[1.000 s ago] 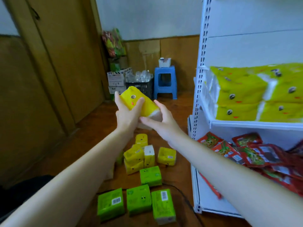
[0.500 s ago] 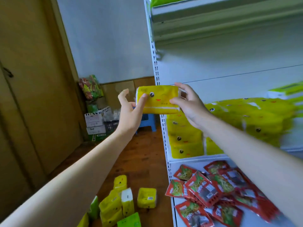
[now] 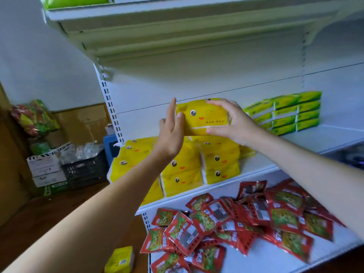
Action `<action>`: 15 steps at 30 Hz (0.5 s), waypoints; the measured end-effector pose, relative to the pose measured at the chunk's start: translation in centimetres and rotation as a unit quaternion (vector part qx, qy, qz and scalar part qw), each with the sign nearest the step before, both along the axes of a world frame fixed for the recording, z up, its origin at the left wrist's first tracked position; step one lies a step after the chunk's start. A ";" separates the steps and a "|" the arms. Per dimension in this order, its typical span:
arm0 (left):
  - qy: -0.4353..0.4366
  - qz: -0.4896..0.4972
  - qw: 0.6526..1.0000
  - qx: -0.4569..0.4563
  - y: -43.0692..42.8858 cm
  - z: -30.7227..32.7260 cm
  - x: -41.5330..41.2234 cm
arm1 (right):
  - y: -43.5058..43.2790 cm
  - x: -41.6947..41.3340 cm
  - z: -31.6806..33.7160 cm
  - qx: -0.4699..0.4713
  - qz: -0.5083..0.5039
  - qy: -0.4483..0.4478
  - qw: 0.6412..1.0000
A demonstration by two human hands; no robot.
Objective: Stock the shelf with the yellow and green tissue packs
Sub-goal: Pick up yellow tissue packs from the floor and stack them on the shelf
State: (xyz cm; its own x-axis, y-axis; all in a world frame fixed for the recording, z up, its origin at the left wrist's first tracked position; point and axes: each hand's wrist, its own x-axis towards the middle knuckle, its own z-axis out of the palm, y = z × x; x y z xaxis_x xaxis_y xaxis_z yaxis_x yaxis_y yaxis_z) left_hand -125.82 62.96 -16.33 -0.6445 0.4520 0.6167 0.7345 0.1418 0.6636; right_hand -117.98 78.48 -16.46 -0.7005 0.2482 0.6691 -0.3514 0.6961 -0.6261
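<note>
down low on the left, 1 spare pack (image 3: pixel 120 259) lies on the floor, so we think the job is not done yet.

our left hand (image 3: pixel 170 134) has straight fingers (image 3: pixel 173 107), a little apart, pressed flat on the left end of the yellow tissue pack (image 3: pixel 204 118). it only pushes, it does not hold. if this hand slips off, that end could drop.

the yellow tissue pack is up in the air, level, right over the yellow stack (image 3: pixel 183 168) on the middle shelf (image 3: pixel 315 138). we cannot tell if it touches the top of the stack yet.

the stack looks soft and a bit bumpy, and its front packs sit close to the shelf edge. if we set the new pack down too far forward, or push hard, it could slide off and take others with it. they would land on the red snack bags (image 3: pixel 236 223) on the shelf below.

our right hand (image 3: pixel 234 123) does the real holding. its fingers (image 3: pixel 218 102) curl over the top of the right end and the thumb is clamped under it. if we squeeze too hard, the soft pack could bend and sit crooked.

the green packs (image 3: pixel 285 113) stand in a neat block near this hand. a quick pull to the right could bump them.
</note>
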 end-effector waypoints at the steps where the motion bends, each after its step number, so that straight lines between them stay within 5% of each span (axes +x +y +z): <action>1: 0.018 -0.008 1.000 -0.011 1.0 -0.3 0.3 | 1.0 0.5 -0.3 -0.001 -0.018 0.012 1.000; 5: 0.091 -0.007 0.993 -0.076 4.0 -2.0 0.8 | 5.3 2.9 -2.2 -0.009 -0.090 0.025 0.996; 7: 0.146 0.038 0.972 -0.179 5.1 -2.9 0.6 | 7.6 3.9 -3.8 -0.034 -0.125 0.014 0.992; 11: 0.258 0.116 0.850 -0.444 7.2 -4.8 0.6 | 11.3 5.3 -7.8 -0.127 -0.162 -0.025 0.978; 15: 0.303 0.158 0.795 -0.502 8.6 -6.4 0.2 | 13.1 4.9 -11.5 -0.172 -0.168 -0.055 0.969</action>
State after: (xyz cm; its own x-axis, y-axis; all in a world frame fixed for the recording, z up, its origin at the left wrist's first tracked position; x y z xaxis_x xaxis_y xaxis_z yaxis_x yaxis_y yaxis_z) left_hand -125.63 71.55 -22.73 -0.5451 0.7872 0.2886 0.6988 0.6167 -0.3624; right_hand -113.07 91.55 -27.99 -0.6040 0.6691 0.4330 -0.0599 0.5036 -0.8618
